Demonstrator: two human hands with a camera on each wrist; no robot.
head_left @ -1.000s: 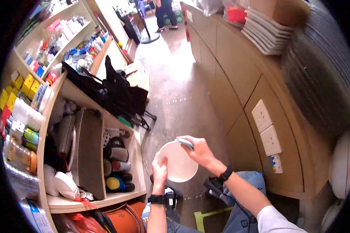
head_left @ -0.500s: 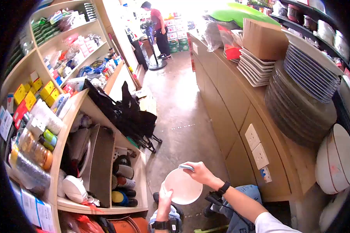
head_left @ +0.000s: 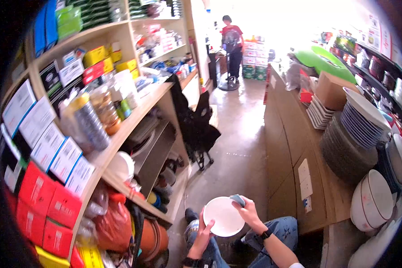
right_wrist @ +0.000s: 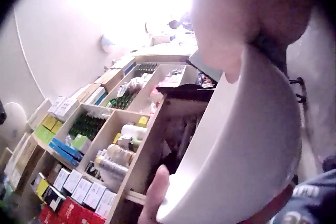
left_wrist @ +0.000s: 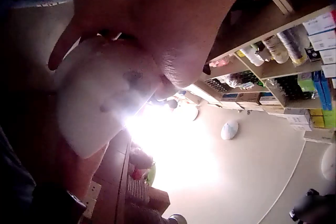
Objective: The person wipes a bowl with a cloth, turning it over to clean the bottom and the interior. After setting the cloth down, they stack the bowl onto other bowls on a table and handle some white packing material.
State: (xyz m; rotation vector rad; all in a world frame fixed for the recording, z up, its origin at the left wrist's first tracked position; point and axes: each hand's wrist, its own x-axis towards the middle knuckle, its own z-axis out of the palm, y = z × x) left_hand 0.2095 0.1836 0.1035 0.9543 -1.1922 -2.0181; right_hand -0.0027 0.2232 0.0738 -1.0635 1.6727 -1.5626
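Observation:
A white bowl (head_left: 224,222) is held over the person's lap, its inside turned up toward the head camera. My left hand (head_left: 202,236) grips its near left side, thumb over the rim and fingers underneath. At the far right rim, my right hand (head_left: 251,215) pinches a small blue-grey folded cloth (head_left: 238,200). The right wrist view shows the outside of the bowl (right_wrist: 252,150) close up, with right fingertips over its rim and pale cloth (right_wrist: 205,65) beside them. In the left wrist view the bowl's underside (left_wrist: 105,100) shows below the left hand.
A wooden shelf unit (head_left: 134,123) with boxes and jars stands on the left. On the right, a long counter (head_left: 315,156) bears stacked plates (head_left: 348,147) and large bowls (head_left: 373,201). A folded black frame (head_left: 201,129) juts into the aisle; a person (head_left: 233,49) stands far back.
The head view has swung left and up, showing more of the left shelves. Both hands keep hold of the bowl and cloth; the cloth has turned so its flat face shows.

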